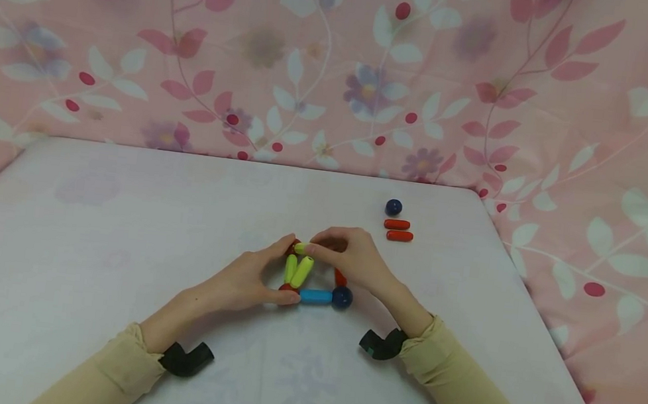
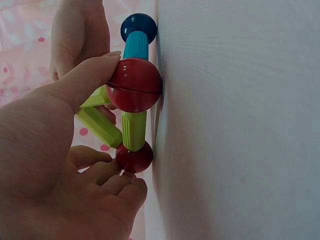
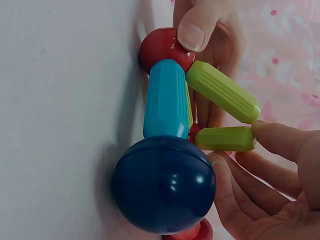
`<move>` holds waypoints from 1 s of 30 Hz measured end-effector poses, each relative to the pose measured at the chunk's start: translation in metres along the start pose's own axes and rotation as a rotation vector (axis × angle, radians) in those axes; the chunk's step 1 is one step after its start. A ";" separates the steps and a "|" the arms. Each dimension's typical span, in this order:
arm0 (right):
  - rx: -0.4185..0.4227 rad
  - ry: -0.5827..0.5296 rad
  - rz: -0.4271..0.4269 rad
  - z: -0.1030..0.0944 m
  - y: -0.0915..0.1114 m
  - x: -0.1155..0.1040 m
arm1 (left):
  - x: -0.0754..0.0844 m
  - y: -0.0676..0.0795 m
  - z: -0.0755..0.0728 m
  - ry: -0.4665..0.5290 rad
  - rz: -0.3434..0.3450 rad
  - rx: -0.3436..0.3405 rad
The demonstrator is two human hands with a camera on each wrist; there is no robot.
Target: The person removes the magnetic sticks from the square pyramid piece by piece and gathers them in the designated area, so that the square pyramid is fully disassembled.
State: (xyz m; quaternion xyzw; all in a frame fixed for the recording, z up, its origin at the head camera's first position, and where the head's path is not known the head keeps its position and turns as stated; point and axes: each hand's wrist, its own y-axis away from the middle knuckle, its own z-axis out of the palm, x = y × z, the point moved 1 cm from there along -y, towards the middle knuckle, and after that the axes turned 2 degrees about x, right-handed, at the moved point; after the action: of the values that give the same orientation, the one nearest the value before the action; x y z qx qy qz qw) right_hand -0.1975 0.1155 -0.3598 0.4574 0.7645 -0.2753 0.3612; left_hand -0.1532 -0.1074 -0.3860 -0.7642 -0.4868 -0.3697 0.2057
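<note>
Magnetic sticks and balls form a small structure on the table. My left hand (image 1: 240, 279) holds its left side, thumb on the near red ball (image 2: 134, 85) and fingertips at the far red ball (image 2: 134, 157). A lime green stick (image 2: 134, 131) joins these balls. Another lime green stick (image 3: 225, 92) slants up from the near ball. At the far ball, my right hand (image 1: 349, 256) pinches a third lime green stick (image 3: 226, 139). A light blue stick (image 1: 316, 296) links the near red ball to a dark blue ball (image 1: 342, 297). Partly hidden, a red stick (image 1: 341, 277) meets that ball.
Behind my right hand, a loose dark blue ball (image 1: 393, 207) and two red sticks, a farther one (image 1: 397, 224) and a nearer one (image 1: 400, 236), lie on the white table (image 1: 117, 225). A floral pink curtain (image 1: 328, 62) hangs behind the table.
</note>
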 end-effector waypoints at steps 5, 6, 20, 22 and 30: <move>0.019 -0.001 0.009 -0.001 0.000 0.001 | 0.000 0.000 0.000 -0.003 -0.015 0.002; 0.024 0.000 0.010 -0.002 0.000 0.002 | 0.000 -0.001 0.000 -0.005 -0.016 0.002; 0.065 -0.005 -0.009 -0.002 -0.002 0.010 | -0.001 -0.001 0.002 -0.021 0.003 0.011; 0.072 -0.005 -0.005 -0.001 -0.002 0.011 | -0.001 -0.001 0.002 -0.015 0.002 0.009; 0.083 0.008 0.004 0.001 -0.003 0.014 | -0.001 -0.001 0.003 -0.009 0.006 0.012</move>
State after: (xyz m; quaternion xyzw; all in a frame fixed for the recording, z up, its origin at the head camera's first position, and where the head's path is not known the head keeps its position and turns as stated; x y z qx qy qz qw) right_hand -0.2041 0.1210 -0.3716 0.4745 0.7530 -0.3042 0.3396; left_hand -0.1534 -0.1057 -0.3890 -0.7661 -0.4877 -0.3626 0.2094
